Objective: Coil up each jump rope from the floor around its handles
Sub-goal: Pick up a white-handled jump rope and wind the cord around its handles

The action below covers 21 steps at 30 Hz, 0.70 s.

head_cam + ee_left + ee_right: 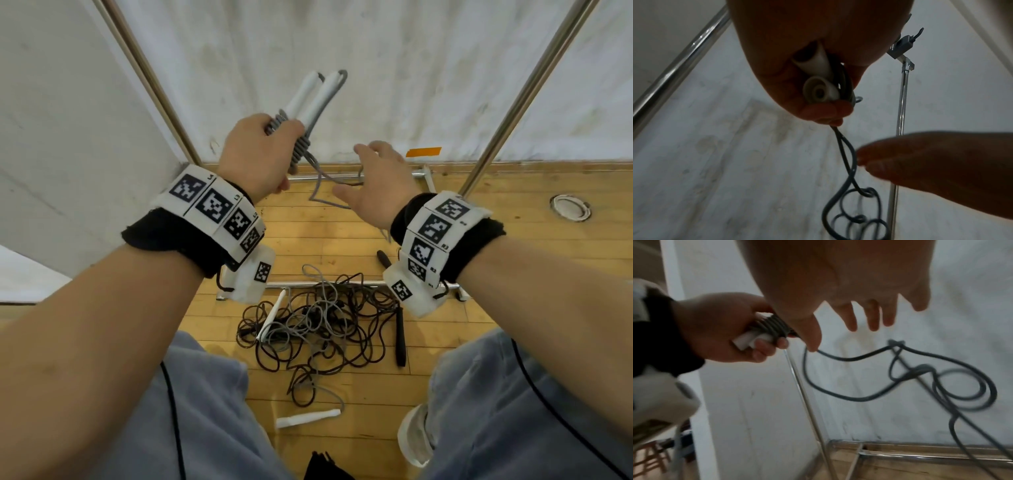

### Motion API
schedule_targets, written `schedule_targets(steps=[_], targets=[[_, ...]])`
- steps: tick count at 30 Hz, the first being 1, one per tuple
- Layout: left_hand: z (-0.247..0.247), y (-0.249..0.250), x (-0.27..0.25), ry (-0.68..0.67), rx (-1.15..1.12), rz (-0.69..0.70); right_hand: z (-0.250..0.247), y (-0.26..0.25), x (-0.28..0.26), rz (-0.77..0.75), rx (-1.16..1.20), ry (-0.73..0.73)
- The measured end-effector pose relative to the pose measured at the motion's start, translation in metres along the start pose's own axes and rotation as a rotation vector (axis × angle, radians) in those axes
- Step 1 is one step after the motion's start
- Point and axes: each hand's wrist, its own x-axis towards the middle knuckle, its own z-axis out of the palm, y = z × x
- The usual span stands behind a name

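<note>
My left hand (260, 152) grips two white handles (315, 96) held side by side, raised in front of the wall. Grey rope is wound in tight turns (299, 150) round their lower part. The loose grey cord (322, 192) hangs from the coil in loops. My right hand (375, 176) hovers open beside that cord, fingers spread, holding nothing. In the right wrist view its thumb (812, 337) is close to the cord (859, 358). The left wrist view shows the handle ends (818, 91) inside my fist. A tangle of black and grey ropes (315, 329) lies on the floor.
Loose handles lie around the tangle: white ones (306, 418) (272, 317) and black ones (400, 339) (383, 258). Chrome rack poles (513, 102) (154, 85) and floor bars (325, 283) frame the spot. Orange tape (423, 151) marks the wall. My knees flank the pile.
</note>
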Motion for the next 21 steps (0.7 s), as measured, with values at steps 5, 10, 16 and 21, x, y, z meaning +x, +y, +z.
schedule_targets(steps=[5,10,16,21], targets=[[0.012,0.004,-0.008,-0.136,-0.107,-0.013,0.007,-0.024,-0.009,-0.147,0.515,-0.143],[0.009,0.005,-0.011,-0.204,-0.171,0.051,0.004,-0.022,-0.008,-0.046,0.812,-0.188],[-0.003,-0.001,-0.002,-0.021,-0.021,0.182,0.004,-0.013,-0.007,-0.055,0.648,-0.100],[-0.012,-0.021,0.014,0.105,0.258,0.244,0.001,-0.013,-0.010,-0.139,0.535,-0.059]])
